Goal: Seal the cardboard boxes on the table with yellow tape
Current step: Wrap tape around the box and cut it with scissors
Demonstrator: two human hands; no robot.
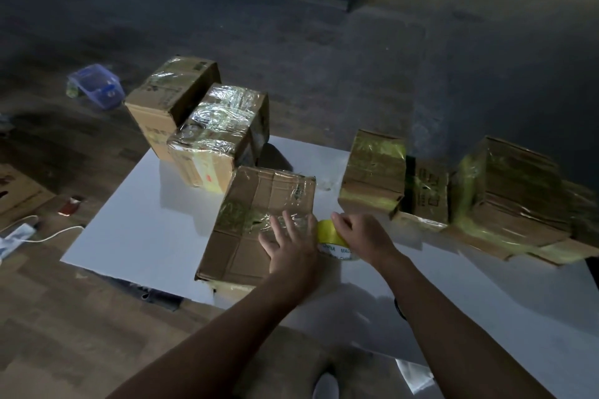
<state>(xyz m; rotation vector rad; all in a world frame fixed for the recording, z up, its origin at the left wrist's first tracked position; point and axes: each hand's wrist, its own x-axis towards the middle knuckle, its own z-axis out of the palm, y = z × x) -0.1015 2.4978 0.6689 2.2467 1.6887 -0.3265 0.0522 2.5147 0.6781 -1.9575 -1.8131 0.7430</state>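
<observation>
Head view, tape roll (331, 238) under rt fingers (342, 223), beside box (259, 220)

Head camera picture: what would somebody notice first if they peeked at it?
First, the two hands in the middle: the left hand presses flat on the brown cardboard box nearest the person, while the right hand grips a bright yellow tape roll beside it. Around them on the white table sit more shiny tape-wrapped cardboard boxes, grouped at the far left and along the right edge.
</observation>
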